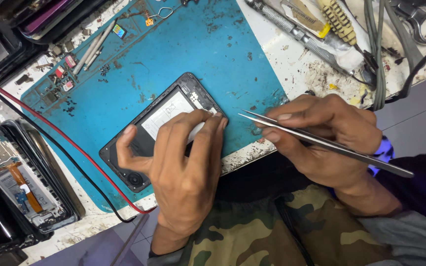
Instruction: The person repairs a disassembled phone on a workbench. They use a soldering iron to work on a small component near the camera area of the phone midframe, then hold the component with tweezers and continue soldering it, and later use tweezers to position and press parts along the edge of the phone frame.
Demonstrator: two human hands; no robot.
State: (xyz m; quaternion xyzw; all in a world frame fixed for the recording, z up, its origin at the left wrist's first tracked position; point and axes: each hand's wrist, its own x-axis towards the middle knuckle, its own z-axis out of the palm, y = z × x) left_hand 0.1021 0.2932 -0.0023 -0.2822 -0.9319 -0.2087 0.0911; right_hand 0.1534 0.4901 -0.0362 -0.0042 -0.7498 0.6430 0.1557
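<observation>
The left hand (183, 162) presses an opened phone (161, 130) flat, its grip spread over the white battery, thumb on the near edge. The right hand (321, 138) pinches steel tweezers (321, 143), tips just beside the phone's upper right corner. The phone lies at the front edge of a blue mat (193, 49) on the tabletop (292, 64); bare mat lies beyond it.
</observation>
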